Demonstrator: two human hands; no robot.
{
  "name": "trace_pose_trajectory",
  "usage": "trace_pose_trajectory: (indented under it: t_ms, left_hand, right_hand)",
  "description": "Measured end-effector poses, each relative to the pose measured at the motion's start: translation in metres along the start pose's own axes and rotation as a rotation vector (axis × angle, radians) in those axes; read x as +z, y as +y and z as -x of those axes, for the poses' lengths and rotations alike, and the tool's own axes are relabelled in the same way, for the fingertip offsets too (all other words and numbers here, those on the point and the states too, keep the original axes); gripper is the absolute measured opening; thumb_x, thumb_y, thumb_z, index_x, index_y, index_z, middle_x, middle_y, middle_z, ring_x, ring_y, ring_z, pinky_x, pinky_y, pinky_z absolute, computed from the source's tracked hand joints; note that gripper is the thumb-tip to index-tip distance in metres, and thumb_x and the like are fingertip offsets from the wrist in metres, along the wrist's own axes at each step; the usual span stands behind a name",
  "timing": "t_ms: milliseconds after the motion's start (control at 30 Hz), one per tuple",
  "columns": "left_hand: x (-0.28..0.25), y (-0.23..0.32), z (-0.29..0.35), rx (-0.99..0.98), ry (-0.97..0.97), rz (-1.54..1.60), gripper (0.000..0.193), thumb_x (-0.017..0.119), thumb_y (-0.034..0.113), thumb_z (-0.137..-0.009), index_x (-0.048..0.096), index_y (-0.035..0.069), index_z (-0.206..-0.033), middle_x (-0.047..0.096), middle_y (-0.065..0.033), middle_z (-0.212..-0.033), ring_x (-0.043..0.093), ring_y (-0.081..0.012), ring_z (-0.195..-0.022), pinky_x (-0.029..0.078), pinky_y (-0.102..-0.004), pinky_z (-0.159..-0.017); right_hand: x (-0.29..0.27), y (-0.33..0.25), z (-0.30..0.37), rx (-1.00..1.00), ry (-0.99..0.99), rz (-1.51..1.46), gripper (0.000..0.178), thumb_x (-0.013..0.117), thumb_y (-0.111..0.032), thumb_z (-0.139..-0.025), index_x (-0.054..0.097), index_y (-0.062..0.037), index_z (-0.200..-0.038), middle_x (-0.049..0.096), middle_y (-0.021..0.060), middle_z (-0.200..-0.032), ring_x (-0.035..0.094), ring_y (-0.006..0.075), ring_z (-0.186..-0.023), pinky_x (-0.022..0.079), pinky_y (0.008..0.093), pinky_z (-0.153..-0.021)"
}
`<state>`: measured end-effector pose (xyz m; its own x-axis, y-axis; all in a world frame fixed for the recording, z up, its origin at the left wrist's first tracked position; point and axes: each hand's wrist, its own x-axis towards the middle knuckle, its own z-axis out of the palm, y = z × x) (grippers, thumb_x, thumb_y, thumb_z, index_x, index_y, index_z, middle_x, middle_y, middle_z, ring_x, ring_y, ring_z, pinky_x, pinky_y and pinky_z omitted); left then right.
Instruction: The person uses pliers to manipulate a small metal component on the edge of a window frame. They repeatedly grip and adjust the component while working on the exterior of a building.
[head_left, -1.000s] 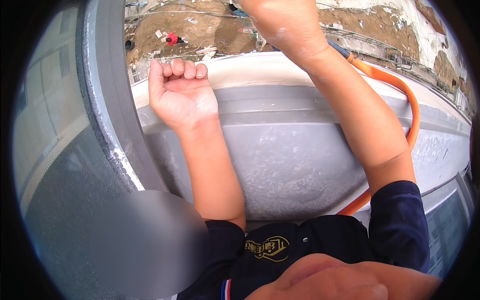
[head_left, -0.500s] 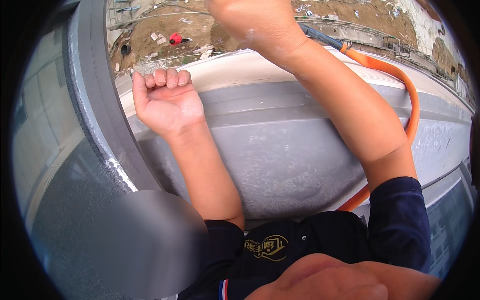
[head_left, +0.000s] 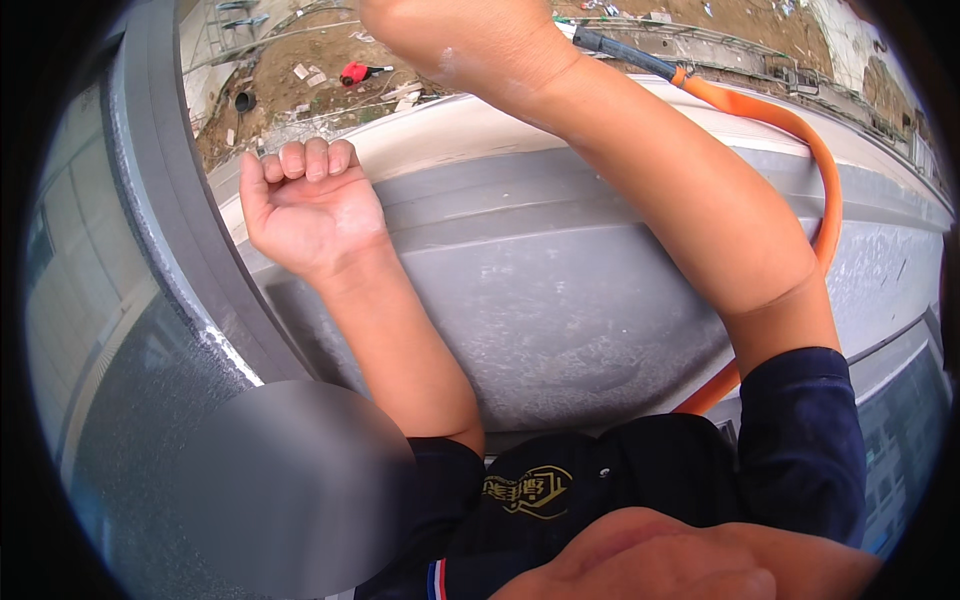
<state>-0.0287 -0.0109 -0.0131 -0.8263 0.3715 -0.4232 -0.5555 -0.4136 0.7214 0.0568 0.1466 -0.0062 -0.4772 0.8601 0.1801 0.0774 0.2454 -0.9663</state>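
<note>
My left hand (head_left: 315, 220) is palm up above the grey sill, next to the upright window frame. Its fingers curl loosely over a bare palm and its thumb stands apart, so it is open and holds nothing. My right hand (head_left: 465, 45) reaches out to the top edge of the view with its back turned up. Its fingers are cut off there. Beside that wrist a dark tube-like end (head_left: 625, 52) comes out from behind, joined to an orange hose or strap (head_left: 765, 125). The orange length bends down behind my right forearm.
Below me lies a grey metal sill (head_left: 590, 290) with a pale outer ledge (head_left: 470, 125). A dark window frame (head_left: 190, 210) and glass (head_left: 150, 400) rise on the left. Far beneath is dirt ground with scaffold rails and a person in red (head_left: 355, 73). A blurred round patch covers the lower left.
The whole view has shifted slightly, so most things appear a little further left. My right hand has moved slightly left and outward; my left hand keeps its pose.
</note>
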Motion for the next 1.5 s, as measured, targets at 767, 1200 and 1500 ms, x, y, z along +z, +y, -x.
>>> trace_pose_trajectory:
  t_ms: [767, 1200, 1500]
  left_hand:
    - [-0.0016, 0.0013, 0.0011, -0.054, -0.074, 0.035, 0.035, 0.05, 0.025, -0.098, 0.047, 0.011, -0.066, 0.044, -0.0038, -0.062, 0.037, -0.017, -0.056, 0.032, -0.0324, -0.053]
    - [-0.0024, 0.0016, 0.0016, -0.066, -0.107, 0.039, 0.035, 0.049, 0.025, -0.098, 0.048, 0.011, -0.066, 0.044, -0.0038, -0.062, 0.037, -0.0171, -0.056, 0.033, -0.0324, -0.053]
    - [0.0, 0.001, 0.0027, -0.064, -0.087, 0.03, 0.034, 0.051, 0.024, -0.097, 0.046, 0.011, -0.065, 0.042, -0.0035, -0.062, 0.035, -0.0167, -0.056, 0.032, -0.032, -0.054]
  right_hand:
    - [0.0078, 0.0038, 0.0006, -0.095, 0.054, -0.027, 0.021, 0.062, -0.009, -0.076, 0.052, 0.0039, -0.089, 0.061, 0.0306, -0.078, 0.061, 0.0498, -0.08, 0.049, 0.0521, -0.073]
    - [0.0066, 0.002, 0.0005, -0.051, 0.012, 0.034, 0.021, 0.061, -0.01, -0.078, 0.053, 0.0044, -0.091, 0.061, 0.0312, -0.078, 0.061, 0.05, -0.079, 0.049, 0.0523, -0.073]
    - [0.0079, 0.0013, 0.0015, -0.044, 0.026, 0.024, 0.021, 0.062, -0.01, -0.078, 0.054, 0.0035, -0.092, 0.062, 0.0307, -0.08, 0.062, 0.0492, -0.079, 0.05, 0.0521, -0.072]
